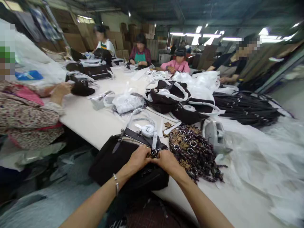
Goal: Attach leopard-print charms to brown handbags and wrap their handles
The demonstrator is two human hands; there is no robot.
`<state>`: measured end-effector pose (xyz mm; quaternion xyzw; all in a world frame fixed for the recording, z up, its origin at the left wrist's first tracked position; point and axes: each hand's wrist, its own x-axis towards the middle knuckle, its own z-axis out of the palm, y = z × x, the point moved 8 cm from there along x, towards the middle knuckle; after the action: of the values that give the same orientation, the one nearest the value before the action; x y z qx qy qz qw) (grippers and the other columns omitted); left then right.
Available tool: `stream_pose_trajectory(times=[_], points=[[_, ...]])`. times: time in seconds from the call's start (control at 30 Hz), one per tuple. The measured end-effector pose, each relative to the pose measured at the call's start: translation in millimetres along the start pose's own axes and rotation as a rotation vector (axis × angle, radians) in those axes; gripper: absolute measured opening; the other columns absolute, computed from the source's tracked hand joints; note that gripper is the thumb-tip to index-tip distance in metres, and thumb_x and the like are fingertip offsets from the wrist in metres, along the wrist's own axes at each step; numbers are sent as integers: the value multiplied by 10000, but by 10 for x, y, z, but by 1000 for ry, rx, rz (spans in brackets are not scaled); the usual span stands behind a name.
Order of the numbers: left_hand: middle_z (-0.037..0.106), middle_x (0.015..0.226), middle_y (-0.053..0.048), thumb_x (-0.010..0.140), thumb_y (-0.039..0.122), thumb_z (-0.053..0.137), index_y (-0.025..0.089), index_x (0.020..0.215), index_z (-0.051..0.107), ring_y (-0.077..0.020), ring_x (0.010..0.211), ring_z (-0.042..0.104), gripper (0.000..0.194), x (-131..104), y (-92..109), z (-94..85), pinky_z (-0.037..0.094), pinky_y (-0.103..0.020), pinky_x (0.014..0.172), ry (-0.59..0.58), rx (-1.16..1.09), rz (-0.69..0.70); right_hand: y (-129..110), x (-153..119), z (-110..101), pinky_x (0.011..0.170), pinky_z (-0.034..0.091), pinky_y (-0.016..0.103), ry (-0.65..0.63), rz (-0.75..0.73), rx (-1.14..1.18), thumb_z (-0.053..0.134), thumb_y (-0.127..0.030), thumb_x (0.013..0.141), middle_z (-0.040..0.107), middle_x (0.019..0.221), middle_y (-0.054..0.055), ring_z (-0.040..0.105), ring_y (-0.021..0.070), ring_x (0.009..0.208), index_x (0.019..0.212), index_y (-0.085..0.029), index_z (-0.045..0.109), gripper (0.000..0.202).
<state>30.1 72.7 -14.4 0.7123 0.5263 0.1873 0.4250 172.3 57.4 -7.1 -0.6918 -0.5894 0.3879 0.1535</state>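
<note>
A black handbag point(111, 161) lies at the near edge of the white table, its handles wrapped in white material. Both hands meet at the bag's upper right part. My left hand point(140, 156), with a bracelet on the wrist, has its fingers closed at a small patterned piece and metal hardware. Pressed close beside it, my right hand point(165, 160) is also closed; what it pinches is hidden. Just right of the bag sits a pile of patterned charms with metal rings point(190, 145). A roll of white strip point(147, 129) rests beyond the bag.
Further back on the white table point(83, 122) are more black bags point(163, 98), plastic-wrapped items point(128, 103) and a stack of black pieces point(244, 106). Clear plastic sheets point(266, 158) cover the right side. A person in a floral sleeve point(28, 117) is at left; several people sit farther off.
</note>
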Motion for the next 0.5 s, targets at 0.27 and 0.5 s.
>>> stream_pose_trajectory(times=[0.27, 0.5], points=[[605, 733, 0, 847, 317, 506, 183, 822, 610, -153, 675, 535, 171, -199, 35, 59, 404, -250, 653, -55, -236, -55, -59, -119, -13, 462, 454, 167, -360, 24, 463, 589, -451, 822, 745, 788, 60, 654, 100, 566, 755, -173, 602, 287], [612, 747, -27, 891, 566, 421, 149, 915, 578, -155, 641, 584, 447, -324, -15, 259, 501, -285, 605, -106, -616, -213, -174, -198, 317, 462, 437, 174, -371, -30, 528, 648, -180, 689, 630, 532, -38, 613, 103, 484, 650, -181, 562, 95]])
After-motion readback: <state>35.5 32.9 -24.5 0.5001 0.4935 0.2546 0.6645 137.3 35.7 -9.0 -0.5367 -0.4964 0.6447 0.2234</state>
